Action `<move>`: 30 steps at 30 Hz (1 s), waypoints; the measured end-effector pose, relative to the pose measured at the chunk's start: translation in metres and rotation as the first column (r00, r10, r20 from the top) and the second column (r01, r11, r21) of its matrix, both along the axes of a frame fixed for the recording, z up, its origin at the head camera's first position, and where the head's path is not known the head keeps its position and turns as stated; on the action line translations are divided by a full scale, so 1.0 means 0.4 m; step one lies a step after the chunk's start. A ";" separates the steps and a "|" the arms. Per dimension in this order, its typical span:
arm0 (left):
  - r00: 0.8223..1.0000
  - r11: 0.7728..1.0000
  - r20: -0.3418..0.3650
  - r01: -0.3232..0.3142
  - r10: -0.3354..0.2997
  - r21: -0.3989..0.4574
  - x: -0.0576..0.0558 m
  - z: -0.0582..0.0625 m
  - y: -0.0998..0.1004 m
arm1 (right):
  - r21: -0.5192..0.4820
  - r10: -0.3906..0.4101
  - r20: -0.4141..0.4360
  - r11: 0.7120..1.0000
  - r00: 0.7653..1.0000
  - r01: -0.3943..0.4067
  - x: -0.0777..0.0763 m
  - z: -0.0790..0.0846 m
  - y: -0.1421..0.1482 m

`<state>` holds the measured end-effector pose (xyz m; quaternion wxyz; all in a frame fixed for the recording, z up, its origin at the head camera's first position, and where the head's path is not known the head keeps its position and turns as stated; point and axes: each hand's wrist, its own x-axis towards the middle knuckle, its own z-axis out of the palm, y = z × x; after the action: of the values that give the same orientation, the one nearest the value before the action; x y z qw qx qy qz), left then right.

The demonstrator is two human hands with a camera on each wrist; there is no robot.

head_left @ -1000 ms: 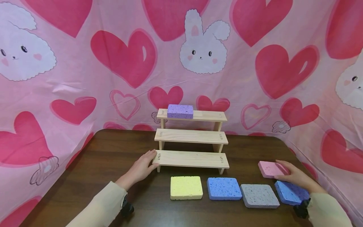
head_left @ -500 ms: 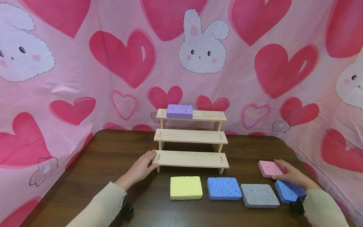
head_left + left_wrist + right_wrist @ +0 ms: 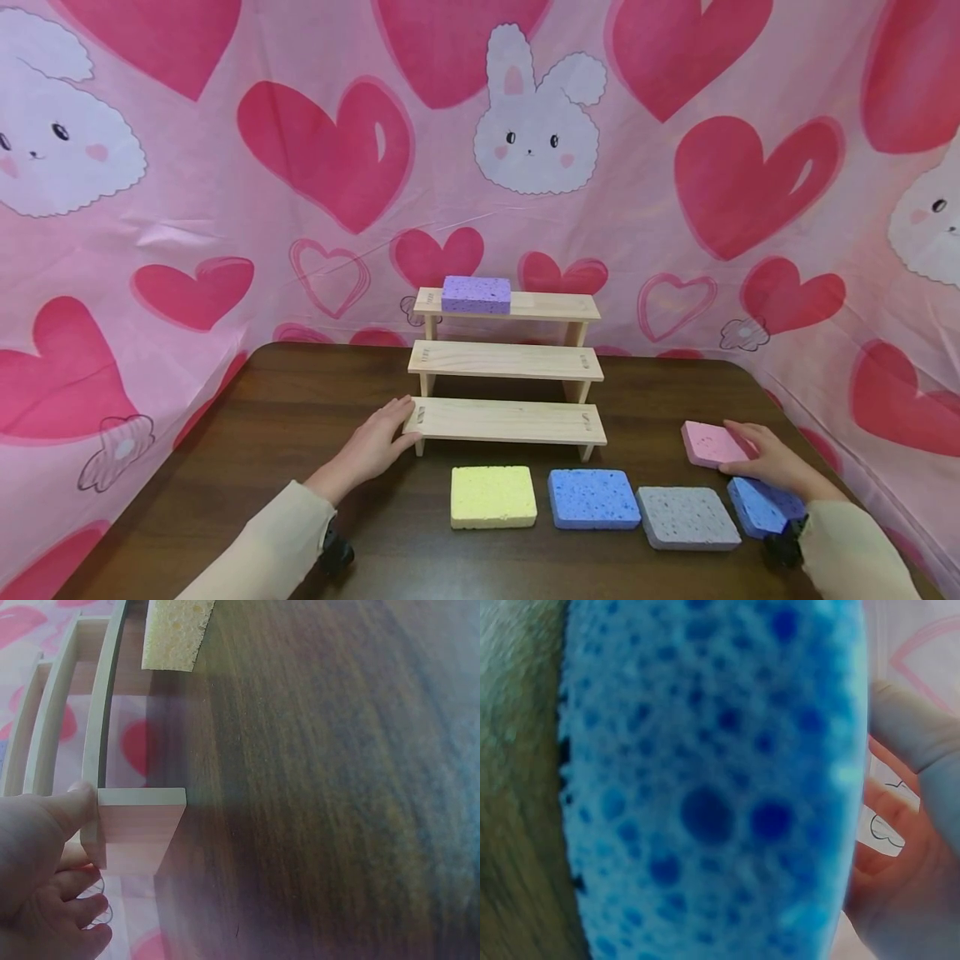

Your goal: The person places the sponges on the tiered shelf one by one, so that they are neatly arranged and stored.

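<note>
My left hand (image 3: 369, 447) grips the left end of the lowest step of a three-tier wooden display stand (image 3: 506, 419); in the left wrist view the thumb (image 3: 73, 806) lies against the board with the fingers curled past its end. At the right, my right hand (image 3: 772, 460) holds a pink sponge (image 3: 711, 444) between thumb and fingers, covering its right end. Just in front of that hand lies a dark blue sponge (image 3: 759, 506), partly under the wrist. A blue sponge (image 3: 705, 772) fills most of the right wrist view and hides the pink one.
A purple sponge (image 3: 476, 295) sits on the left of the top step. Yellow (image 3: 492, 497), blue (image 3: 593, 499) and grey (image 3: 687, 518) sponges lie in a row before the stand on the dark wooden table (image 3: 300, 392). A pink heart-and-rabbit cloth (image 3: 450, 192) hangs behind.
My right hand has shifted slightly left over the pink sponge, covering a different part of its right end. The left hand and the stand have stayed put.
</note>
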<state>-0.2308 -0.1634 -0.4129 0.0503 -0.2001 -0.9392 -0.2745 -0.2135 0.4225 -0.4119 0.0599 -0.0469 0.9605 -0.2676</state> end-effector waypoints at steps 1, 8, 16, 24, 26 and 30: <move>1.000 1.000 -0.002 0.000 0.000 0.000 0.000 0.000 0.000 | 0.003 -0.001 -0.002 1.000 1.000 0.001 0.000 0.000 0.001; 1.000 1.000 -0.004 -0.002 0.002 0.002 0.002 0.000 -0.001 | 0.044 -0.016 -0.023 0.999 1.000 0.017 -0.003 -0.002 0.006; 1.000 1.000 -0.022 0.008 -0.009 -0.001 0.003 -0.001 -0.001 | 0.057 -0.039 -0.063 0.997 0.997 0.042 0.006 0.013 0.004; 0.999 1.000 -0.032 0.011 -0.011 0.000 0.000 -0.002 -0.004 | 0.060 -0.042 -0.099 0.997 0.994 0.048 0.014 0.031 0.006; 0.999 1.000 -0.034 0.014 -0.014 -0.002 -0.001 -0.002 -0.004 | 0.063 -0.043 -0.108 0.997 0.993 0.050 0.015 0.034 0.007; 1.000 1.000 -0.026 0.010 -0.010 -0.002 0.001 -0.002 -0.003 | 0.058 -0.044 -0.132 0.997 0.990 0.052 0.017 0.039 0.007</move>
<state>-0.2306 -0.1648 -0.4135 0.0608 -0.2083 -0.9378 -0.2711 -0.2066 0.4255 -0.3961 -0.0080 -0.0393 0.9710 -0.2356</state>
